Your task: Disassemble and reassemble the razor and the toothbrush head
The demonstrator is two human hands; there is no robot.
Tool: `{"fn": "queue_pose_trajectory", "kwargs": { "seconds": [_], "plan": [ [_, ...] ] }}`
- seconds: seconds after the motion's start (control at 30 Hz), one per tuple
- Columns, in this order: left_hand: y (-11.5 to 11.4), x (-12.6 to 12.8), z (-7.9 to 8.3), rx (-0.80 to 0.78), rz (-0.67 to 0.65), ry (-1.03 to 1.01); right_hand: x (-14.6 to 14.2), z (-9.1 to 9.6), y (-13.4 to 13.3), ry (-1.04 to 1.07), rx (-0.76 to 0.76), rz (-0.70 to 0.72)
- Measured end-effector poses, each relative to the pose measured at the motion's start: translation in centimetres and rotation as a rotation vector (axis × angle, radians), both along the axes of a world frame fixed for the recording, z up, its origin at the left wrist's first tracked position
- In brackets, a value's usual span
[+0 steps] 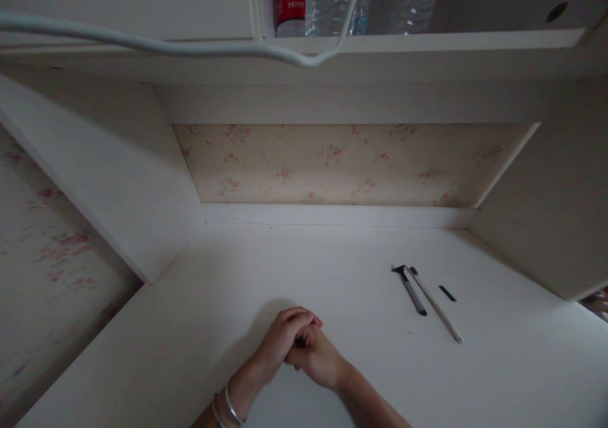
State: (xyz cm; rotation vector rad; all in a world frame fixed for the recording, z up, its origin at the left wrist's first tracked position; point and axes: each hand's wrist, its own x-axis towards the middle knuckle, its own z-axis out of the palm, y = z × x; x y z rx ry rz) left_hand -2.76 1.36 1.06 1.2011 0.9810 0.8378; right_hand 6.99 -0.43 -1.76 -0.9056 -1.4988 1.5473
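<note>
My left hand point(281, 339) and my right hand point(317, 356) rest together on the white desk point(199, 327) near its front edge. The left hand's fingers are curled over the right hand, which is closed beneath them. I cannot make out anything between them. Silver bangles point(228, 408) circle my left wrist. To the right of my hands lie a dark razor-like tool point(411, 290), a long pale stick point(436, 306) and a small dark cap point(447, 293), all apart from my hands.
The desk sits in a white alcove with a floral back panel point(332, 162) and side walls left and right. A shelf above holds a red-labelled bottle point(289, 0) and clear plastic bottles point(332, 0). A white cable point(166, 47) hangs across the top.
</note>
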Motion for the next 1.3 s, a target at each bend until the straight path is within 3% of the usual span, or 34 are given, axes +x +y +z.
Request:
{"fn": "queue_pose_trajectory", "kwargs": {
  "seconds": [1.3],
  "plan": [
    [-0.14,0.03,0.18,-0.012,0.004,-0.023,-0.01,-0.08,0.03,-0.029,-0.018,-0.006]
  ]
}}
